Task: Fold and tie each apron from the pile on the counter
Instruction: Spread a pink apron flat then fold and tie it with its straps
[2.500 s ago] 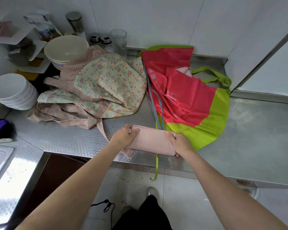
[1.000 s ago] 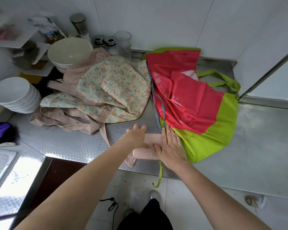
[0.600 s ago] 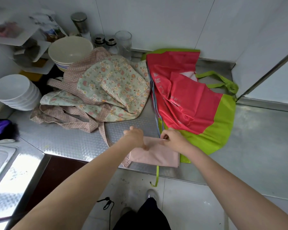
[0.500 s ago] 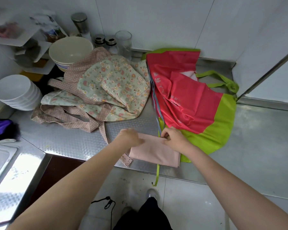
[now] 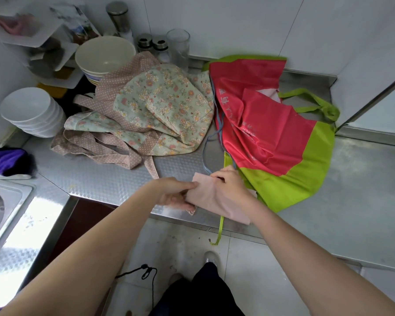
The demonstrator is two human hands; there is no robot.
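A folded pale pink apron point(image 5: 211, 199) lies at the front edge of the steel counter point(image 5: 356, 201). My left hand point(image 5: 173, 193) grips its left end, thumb on top and fingers underneath. My right hand point(image 5: 229, 183) pinches its far top edge, beside a thin blue-grey strap point(image 5: 205, 153). Behind it lie a red and lime-green apron point(image 5: 271, 135) and a crumpled floral apron with dotted pink ties point(image 5: 160, 110). A green strap point(image 5: 219, 231) hangs over the counter edge.
Stacked white bowls point(image 5: 30, 112) and a large cream bowl point(image 5: 105, 53) stand at the back left, with shakers and a glass point(image 5: 178, 46) by the wall. A sink point(image 5: 0, 206) and a purple cloth point(image 5: 5, 160) are at the left. My foot shows on the tiled floor below.
After pressing the pink apron flat with both palms, my hands took hold of it again. The left hand has moved to its left end and lifted it slightly; the right pinches the top edge.
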